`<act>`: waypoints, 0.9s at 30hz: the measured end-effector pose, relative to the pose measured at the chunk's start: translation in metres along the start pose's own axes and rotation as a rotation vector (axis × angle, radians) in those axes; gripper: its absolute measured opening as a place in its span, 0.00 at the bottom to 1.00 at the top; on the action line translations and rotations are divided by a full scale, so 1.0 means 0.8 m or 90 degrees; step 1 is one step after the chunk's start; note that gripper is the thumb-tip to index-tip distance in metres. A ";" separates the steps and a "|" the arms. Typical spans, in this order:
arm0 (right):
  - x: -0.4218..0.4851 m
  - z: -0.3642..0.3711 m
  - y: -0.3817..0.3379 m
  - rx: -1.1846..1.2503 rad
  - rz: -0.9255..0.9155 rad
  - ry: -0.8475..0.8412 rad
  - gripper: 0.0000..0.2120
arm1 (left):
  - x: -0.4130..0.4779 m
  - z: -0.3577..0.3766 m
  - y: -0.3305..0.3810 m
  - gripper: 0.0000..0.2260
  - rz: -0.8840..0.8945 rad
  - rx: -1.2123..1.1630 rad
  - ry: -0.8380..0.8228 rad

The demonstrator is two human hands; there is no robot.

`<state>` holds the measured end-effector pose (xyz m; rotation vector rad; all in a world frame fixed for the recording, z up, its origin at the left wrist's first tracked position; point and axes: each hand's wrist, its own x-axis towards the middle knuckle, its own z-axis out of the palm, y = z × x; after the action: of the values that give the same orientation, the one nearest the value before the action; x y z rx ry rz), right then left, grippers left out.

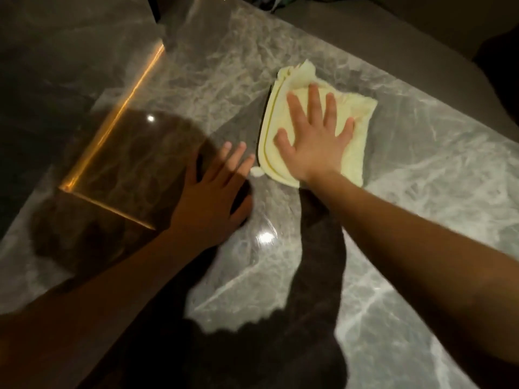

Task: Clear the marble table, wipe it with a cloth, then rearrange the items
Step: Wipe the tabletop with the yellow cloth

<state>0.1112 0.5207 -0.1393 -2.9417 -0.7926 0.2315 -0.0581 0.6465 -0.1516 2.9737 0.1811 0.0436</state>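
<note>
Head view, single frame, dim lighting.

- Cloth: pale yellow, folded in several layers, lying flat on the grey-veined marble tabletop, in the middle of the view and toward the far side.
- Cloth outline is close to square, so the long axis is not clear. The stacked fold edges on its left side run from near to far, leaning slightly right. One loose corner sticks out toward the far edge of the tabletop.
- Right hand: palm down on the cloth, fingers straight and spread, pressing it flat without grasping. The fingers point away from the person, roughly along the fold edges. The wrist crosses the cloth's near edge.
- Left hand: flat on bare marble just left of the cloth, not touching it. Fingers are extended and point far-right toward the cloth's near-left corner. It holds nothing and is motion-blurred.
- Small white scrap on the marble, at the cloth's near-left corner.
- Glossy amber-brown panel with a bright lit edge at left.
</note>
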 end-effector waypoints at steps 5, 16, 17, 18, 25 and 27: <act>0.111 -0.013 -0.002 0.018 0.018 0.036 0.31 | -0.003 -0.003 0.002 0.29 -0.003 -0.016 0.031; 0.085 -0.014 0.001 -0.016 -0.058 0.027 0.31 | -0.005 -0.004 0.002 0.28 -0.025 -0.121 0.016; 0.068 -0.013 0.000 -0.021 -0.078 0.021 0.32 | -0.003 -0.003 0.002 0.28 -0.038 -0.138 0.023; 0.049 -0.011 0.000 -0.022 -0.100 0.014 0.32 | -0.001 -0.003 0.001 0.28 -0.051 -0.153 0.038; -0.107 0.005 -0.001 -0.045 -0.208 -0.026 0.34 | -0.008 -0.012 0.006 0.21 -0.113 -0.161 0.054; -0.158 0.012 -0.002 -0.045 -0.248 -0.038 0.33 | -0.015 -0.017 0.014 0.20 -0.144 -0.211 0.062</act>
<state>0.0011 0.4588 -0.1334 -2.7750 -1.3804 0.2645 -0.0695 0.6363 -0.1363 2.6055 0.4721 0.1724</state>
